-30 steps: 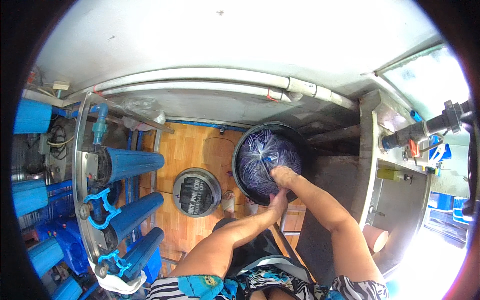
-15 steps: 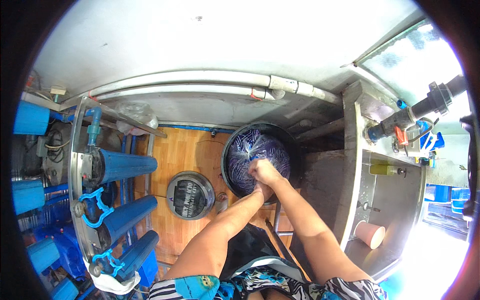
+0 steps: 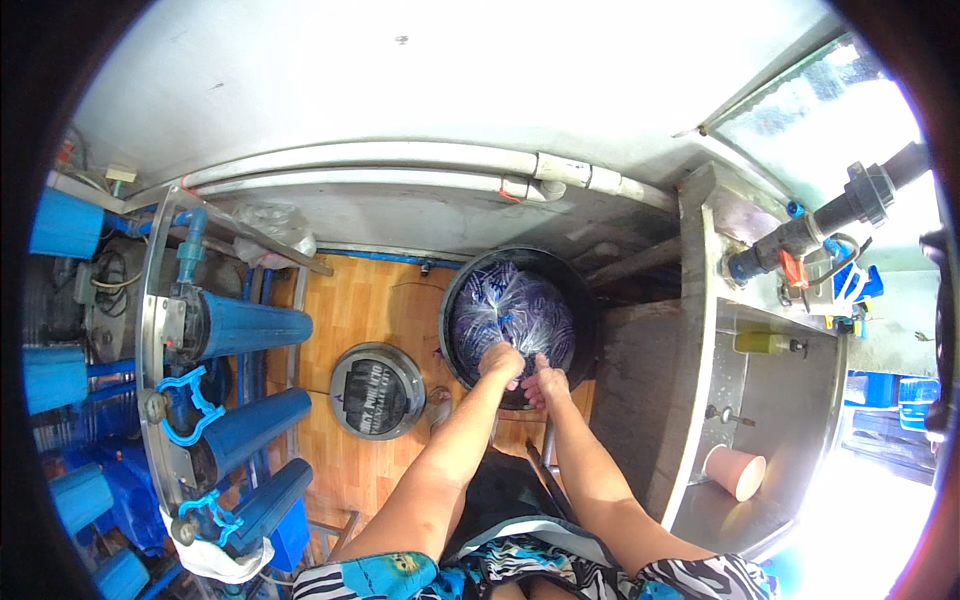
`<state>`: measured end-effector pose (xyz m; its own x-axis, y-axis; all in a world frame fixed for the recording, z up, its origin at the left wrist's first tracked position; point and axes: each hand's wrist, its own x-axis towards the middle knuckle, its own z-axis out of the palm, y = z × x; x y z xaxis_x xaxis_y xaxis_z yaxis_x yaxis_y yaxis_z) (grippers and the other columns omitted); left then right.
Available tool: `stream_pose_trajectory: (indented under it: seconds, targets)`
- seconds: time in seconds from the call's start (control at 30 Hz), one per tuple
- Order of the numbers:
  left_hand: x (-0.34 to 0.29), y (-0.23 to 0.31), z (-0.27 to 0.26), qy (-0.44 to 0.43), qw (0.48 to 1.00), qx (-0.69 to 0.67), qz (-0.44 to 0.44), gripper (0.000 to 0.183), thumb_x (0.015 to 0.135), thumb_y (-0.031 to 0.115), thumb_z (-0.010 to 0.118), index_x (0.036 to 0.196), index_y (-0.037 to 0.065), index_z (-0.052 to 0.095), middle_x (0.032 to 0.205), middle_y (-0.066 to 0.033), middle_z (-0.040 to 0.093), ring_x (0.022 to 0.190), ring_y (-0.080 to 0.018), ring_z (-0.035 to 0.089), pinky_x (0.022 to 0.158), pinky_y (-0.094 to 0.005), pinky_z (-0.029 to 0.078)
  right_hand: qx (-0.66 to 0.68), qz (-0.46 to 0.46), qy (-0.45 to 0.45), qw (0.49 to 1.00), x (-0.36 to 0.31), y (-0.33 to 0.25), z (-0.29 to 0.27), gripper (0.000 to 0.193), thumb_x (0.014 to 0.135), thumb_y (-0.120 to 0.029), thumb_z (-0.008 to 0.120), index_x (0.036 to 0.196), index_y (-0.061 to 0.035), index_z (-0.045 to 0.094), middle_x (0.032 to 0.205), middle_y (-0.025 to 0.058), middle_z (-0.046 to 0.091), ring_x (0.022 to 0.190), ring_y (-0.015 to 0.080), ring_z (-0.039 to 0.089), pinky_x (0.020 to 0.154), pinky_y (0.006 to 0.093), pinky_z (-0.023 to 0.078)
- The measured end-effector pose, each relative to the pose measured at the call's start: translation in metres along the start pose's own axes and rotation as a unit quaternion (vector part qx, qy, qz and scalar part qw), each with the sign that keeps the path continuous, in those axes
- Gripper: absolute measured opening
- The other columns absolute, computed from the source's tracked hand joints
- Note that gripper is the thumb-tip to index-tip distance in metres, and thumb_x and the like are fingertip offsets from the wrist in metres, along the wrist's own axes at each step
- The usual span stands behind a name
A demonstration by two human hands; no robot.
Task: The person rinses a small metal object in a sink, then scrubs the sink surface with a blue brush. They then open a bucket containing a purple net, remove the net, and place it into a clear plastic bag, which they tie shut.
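A clear plastic bag (image 3: pixel 512 305) full of purple-blue patterned pieces, too small to name, fills a round black bin (image 3: pixel 455 361). Its film is drawn into folds toward the bin's near side. My left hand (image 3: pixel 503 362) is closed on the gathered plastic there. Just to its right, my right hand (image 3: pixel 545 384) has curled fingers and a raised thumb, also gripping the bag's gathered end. A small gap separates the two hands. The exact finger hold on the film is partly hidden.
A round dark lid (image 3: pixel 345 408) with printing lies left of the bin on the wood-pattern floor (image 3: pixel 335 300). Blue filter housings (image 3: pixel 255 325) on a metal rack line the left. White pipes (image 3: pixel 390 155) cross the wall. A pink cup (image 3: pixel 735 472) lies tipped in the steel sink (image 3: pixel 790 420).
My hands, overlapped over the middle of the bag before, have come apart side by side and moved toward me. The bag's folds now stretch to the bin's near side.
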<state>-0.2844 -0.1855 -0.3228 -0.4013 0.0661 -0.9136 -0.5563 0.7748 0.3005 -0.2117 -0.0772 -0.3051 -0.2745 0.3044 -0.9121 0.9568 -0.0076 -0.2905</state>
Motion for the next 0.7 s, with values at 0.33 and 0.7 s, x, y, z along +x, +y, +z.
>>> stream_pose_trajectory:
  seconds: [0.33, 0.7]
  targets:
    - [0.002, -0.054, 0.046, -0.195, 0.745, -0.638, -0.009, 0.023, 0.093, 0.018, 0.047, 0.072, 0.010, 0.050, 0.066, -0.0022, 0.055, 0.086, -0.0280, 0.066, 0.085, -0.0436, 0.048, 0.062, 0.040, -0.224, 0.972, 0.066, -0.015, -0.005, 0.014, 0.087, -0.017, 0.060, 0.095, -0.0049, 0.062, 0.082, 0.0103, 0.065, 0.072, 0.0247, 0.064, 0.067, 0.0449, 0.054]
    - [-0.007, -0.056, 0.044, 0.064, 0.961, -0.267, 0.022, 0.030, 0.074, 0.033, 0.075, 0.079, 0.004, 0.070, 0.074, -0.0110, 0.070, 0.059, -0.0256, 0.068, 0.059, -0.0386, 0.054, -0.443, -0.149, -0.149, 0.872, 0.022, -0.066, -0.013, 0.029, 0.081, -0.023, 0.065, 0.104, -0.0052, 0.068, 0.099, 0.0134, 0.069, 0.100, 0.0281, 0.066, 0.076, 0.0406, 0.053]
